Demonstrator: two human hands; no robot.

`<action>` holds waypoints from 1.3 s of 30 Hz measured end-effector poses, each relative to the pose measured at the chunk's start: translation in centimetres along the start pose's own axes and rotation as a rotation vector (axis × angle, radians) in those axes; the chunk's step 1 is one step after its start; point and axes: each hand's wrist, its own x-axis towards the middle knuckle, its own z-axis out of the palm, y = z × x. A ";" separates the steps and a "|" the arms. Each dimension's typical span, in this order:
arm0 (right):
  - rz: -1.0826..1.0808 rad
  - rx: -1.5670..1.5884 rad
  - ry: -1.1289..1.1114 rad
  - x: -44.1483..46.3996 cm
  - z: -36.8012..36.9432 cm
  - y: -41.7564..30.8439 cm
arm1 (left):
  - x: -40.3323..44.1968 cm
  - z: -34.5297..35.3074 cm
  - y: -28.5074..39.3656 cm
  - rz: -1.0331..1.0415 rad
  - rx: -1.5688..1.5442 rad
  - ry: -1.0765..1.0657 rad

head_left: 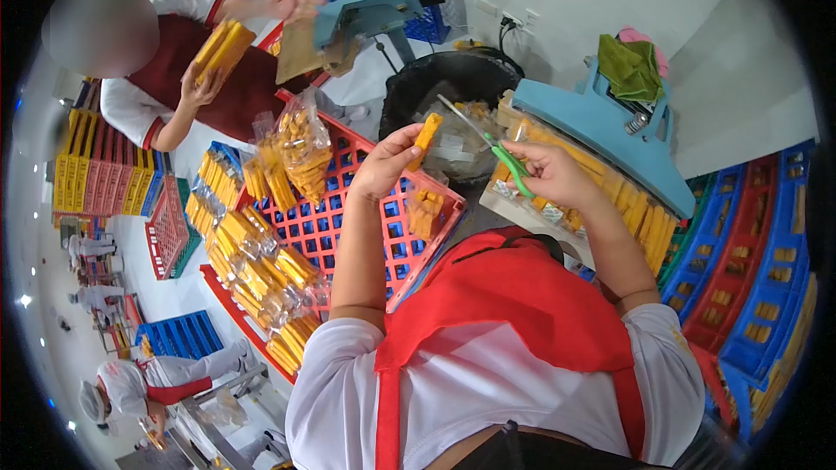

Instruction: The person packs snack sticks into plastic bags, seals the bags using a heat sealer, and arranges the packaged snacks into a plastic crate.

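The left fingers (407, 137) pinch a yellow snack stick (428, 133); the right fingers (529, 154) hold green scissors (507, 162), with a black bin (404, 89) beyond them.

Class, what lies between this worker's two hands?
In the head view: the yellow-orange stick in the left hand and green-handled scissors in the right hand, with the black-lined bin beyond.

This looks like a food-packing workshop — bagged yellow food (261, 270) fills the left, a blue machine (601, 139) and stacked plastic crates (740, 265) stand right, and an aproned worker (174, 374) bends far left.
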 end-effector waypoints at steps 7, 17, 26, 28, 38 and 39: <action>-0.087 -0.047 0.209 -3.7 -4.8 0.2 | 3.0 -5.2 -7.2 0.123 1.054 0.386; 0.317 -0.576 1.002 -9.8 -22.9 10.6 | 6.5 0.1 -3.9 0.088 0.135 0.491; 0.570 -0.907 0.904 -6.7 -20.8 10.4 | 8.4 5.4 -0.5 0.072 -0.176 0.372; 0.596 -0.893 0.883 -6.7 -20.6 9.7 | 8.5 5.6 -0.3 0.096 -0.208 0.343; -0.081 -0.154 0.731 -4.2 -9.4 0.1 | 9.4 14.2 0.9 0.102 -0.515 0.061; -0.135 -0.038 0.638 -3.7 -7.3 -1.3 | 9.6 15.2 0.5 0.158 -0.541 -0.002</action>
